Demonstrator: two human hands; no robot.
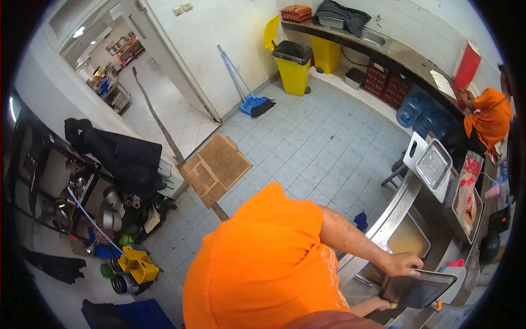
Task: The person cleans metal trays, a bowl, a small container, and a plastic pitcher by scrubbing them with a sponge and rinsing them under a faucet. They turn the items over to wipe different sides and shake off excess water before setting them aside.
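My left hand (404,264) is closed on the upper edge of a dark rectangular tray (421,289), held tilted over the metal sink counter (378,234). Low beside the tray's near edge is my right hand (379,305), its fingers wrapped round a small yellow thing that looks like a sponge (393,305). Most of that sponge is hidden. Beyond my left hand lies a rectangular basin (410,241) with cloudy brownish content. Something pink (456,263) sits on a white container behind the tray.
A white board and metal tray (434,163) lean at the counter's end. Another person in an orange shirt (489,118) is at the far right counter. Cardboard (216,169) lies by the doorway. A yellow bin (293,74), blue dustpan (255,104) and yellow mop wringer (139,264) stand around the floor.
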